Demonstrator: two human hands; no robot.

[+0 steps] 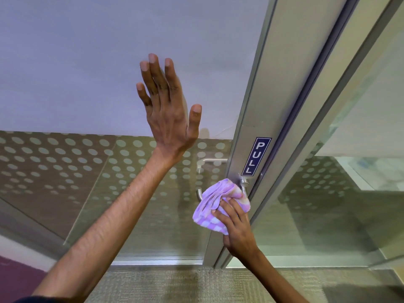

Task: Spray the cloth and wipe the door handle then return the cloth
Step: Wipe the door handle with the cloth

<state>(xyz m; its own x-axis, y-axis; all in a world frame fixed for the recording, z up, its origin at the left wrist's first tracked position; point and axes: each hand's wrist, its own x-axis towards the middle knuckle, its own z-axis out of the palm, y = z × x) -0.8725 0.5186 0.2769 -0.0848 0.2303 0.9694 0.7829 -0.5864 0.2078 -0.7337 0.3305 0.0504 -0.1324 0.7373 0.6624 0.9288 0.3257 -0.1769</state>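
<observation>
Head view: left hand (168, 110), fingers spread flat on glass door (87, 73). Right hand (237, 226), fingers closed around purple cloth (215, 206), pressing it against door handle (244, 186). Risk: bunched cloth may slip, leaving handle's underside unwiped.

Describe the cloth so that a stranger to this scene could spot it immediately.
Find the metal door frame with the blue PULL sign. Just below it, the right hand presses a bunched cloth against the door handle. It alone is soft, with lilac-and-white checks.
</observation>
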